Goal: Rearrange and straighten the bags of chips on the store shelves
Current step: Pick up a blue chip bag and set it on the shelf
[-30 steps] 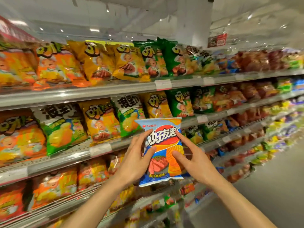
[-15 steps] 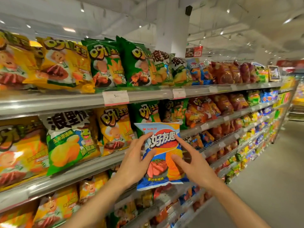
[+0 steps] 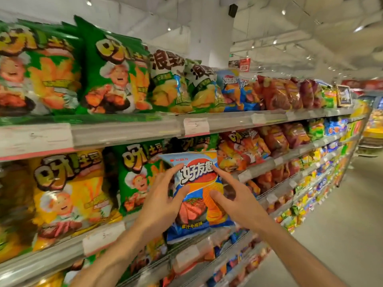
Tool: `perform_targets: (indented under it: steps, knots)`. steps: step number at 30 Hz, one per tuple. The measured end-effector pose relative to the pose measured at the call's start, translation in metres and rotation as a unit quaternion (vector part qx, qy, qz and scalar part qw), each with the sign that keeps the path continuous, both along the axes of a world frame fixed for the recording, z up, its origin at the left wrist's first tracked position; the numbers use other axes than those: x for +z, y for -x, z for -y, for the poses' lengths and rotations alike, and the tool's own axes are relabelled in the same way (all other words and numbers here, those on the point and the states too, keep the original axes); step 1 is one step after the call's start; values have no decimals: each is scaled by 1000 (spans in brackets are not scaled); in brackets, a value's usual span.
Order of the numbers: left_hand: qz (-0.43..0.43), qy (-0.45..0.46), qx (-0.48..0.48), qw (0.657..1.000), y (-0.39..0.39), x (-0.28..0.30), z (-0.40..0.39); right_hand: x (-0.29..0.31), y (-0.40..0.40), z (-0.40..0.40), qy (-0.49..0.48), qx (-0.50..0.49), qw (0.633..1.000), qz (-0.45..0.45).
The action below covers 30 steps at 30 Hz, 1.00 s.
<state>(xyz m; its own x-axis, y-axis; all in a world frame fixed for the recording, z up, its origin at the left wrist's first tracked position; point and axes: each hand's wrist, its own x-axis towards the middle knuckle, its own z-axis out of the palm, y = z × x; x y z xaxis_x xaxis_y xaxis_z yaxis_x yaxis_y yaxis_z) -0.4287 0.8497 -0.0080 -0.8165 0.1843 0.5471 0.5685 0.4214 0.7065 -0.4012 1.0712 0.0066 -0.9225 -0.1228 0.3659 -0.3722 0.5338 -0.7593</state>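
Observation:
I hold a blue chip bag (image 3: 196, 195) with a red and orange front upright in front of the shelves, at the height of the second shelf (image 3: 257, 172). My left hand (image 3: 163, 201) grips its left edge and my right hand (image 3: 238, 199) grips its right edge, thumbs on the front. Behind it stand green chip bags (image 3: 141, 175) and yellow chip bags (image 3: 70, 195). On the top shelf (image 3: 128, 131) further green bags (image 3: 116, 75) lean forward, and similar blue bags (image 3: 234, 90) stand to the right.
Red and orange bags (image 3: 275, 94) fill the shelves to the right, running down the long aisle. Price tags (image 3: 195, 126) hang on the shelf rails. Lower shelves (image 3: 207, 264) hold more packets. Grey floor (image 3: 342, 235) lies at the right. A white pillar (image 3: 209, 38) rises behind.
My view has swung to the right along the aisle and come closer to the shelves. Both hands keep the same hold on the blue bag, which stays upright in front of me.

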Motion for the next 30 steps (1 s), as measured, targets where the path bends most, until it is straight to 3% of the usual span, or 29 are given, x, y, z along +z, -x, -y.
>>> perform_targets:
  steps: [6, 14, 21, 23, 25, 27, 30]
  knots:
    - [10, -6, 31, 999, 45, -1, -90, -1, 56, -90, 18, 15, 999, -27]
    - [22, -40, 90, 995, 100, 4, -232, 1, 141, -234, 36, 110, 993, -26]
    - [26, -42, 167, 985, 126, 12, -291, 11, 198, -289, 22, 192, 981, -18]
    - [30, -44, 188, 981, 129, 14, -296, 11, 220, -300, 40, 163, 985, -29]
    - [29, -38, 206, 977, 130, 17, -297, 11, 257, -311, 40, 66, 996, -46]
    - [23, -32, 218, 975, 129, 18, -295, 9, 292, -316, -26, -14, 999, -34]
    - [21, -32, 237, 971, 126, 16, -293, -3, 327, -309, -99, -48, 994, 20]
